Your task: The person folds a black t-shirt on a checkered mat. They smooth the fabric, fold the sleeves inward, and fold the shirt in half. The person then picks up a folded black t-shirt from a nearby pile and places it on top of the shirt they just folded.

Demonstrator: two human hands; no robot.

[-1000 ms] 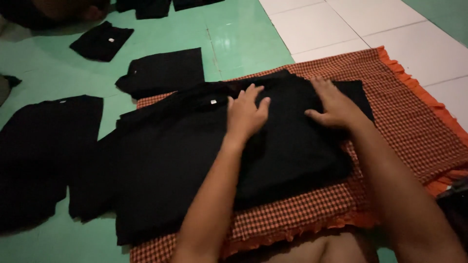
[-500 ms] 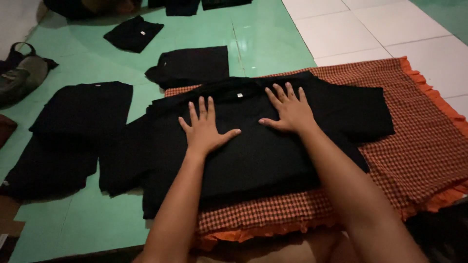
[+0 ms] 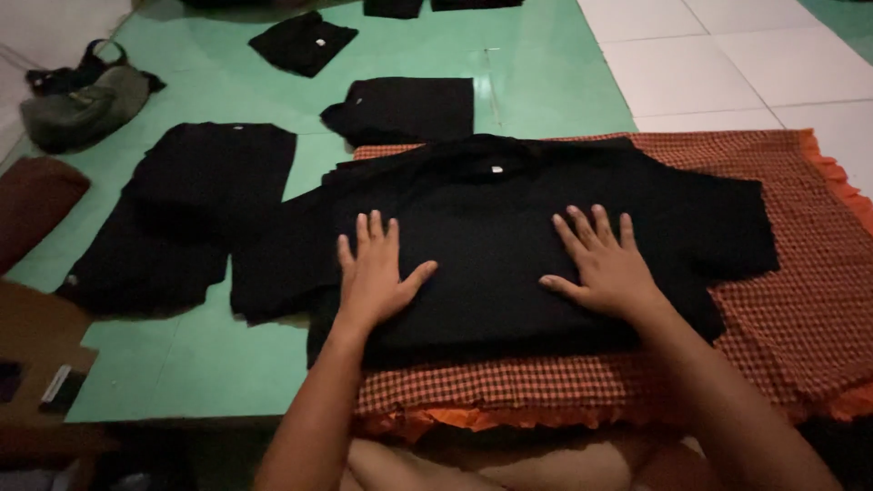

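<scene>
- The left hand (image 3: 375, 273) lies flat on a black shirt (image 3: 509, 236), palm down, fingers spread and straight, thumb angled out to the right; it grips nothing and only presses on the cloth.
- The right hand (image 3: 605, 268) rests the same way on the shirt's right half, fingers fanned and pointing away from the person, thumb out to the left; it too has hold of nothing.
- The two hands are well apart, with smooth, matte fabric between them.
- The shirt is spread face down or face up, which cannot be told; its short sleeves reach out to both sides, and a small white tag (image 3: 496, 169) shows at the collar.
- It lies on a cloth (image 3: 800, 291) of fine orange-and-dark check, soft and slightly rumpled, with a plain orange ruffled hem along the near edge.
- The shirt's left sleeve hangs over the cloth's edge onto the glossy green floor (image 3: 227, 364).
- Just beyond the collar sits a folded shirt (image 3: 405, 109), a neat black rectangle.
- To the left, a flat shirt (image 3: 195, 195) lies open on the floor.
- Farther off, a small folded square (image 3: 303, 41) lies.
- A limp grey-green bag (image 3: 82, 105) slumps at far left.
- White tiles (image 3: 709, 64) meet the green at upper right.
</scene>
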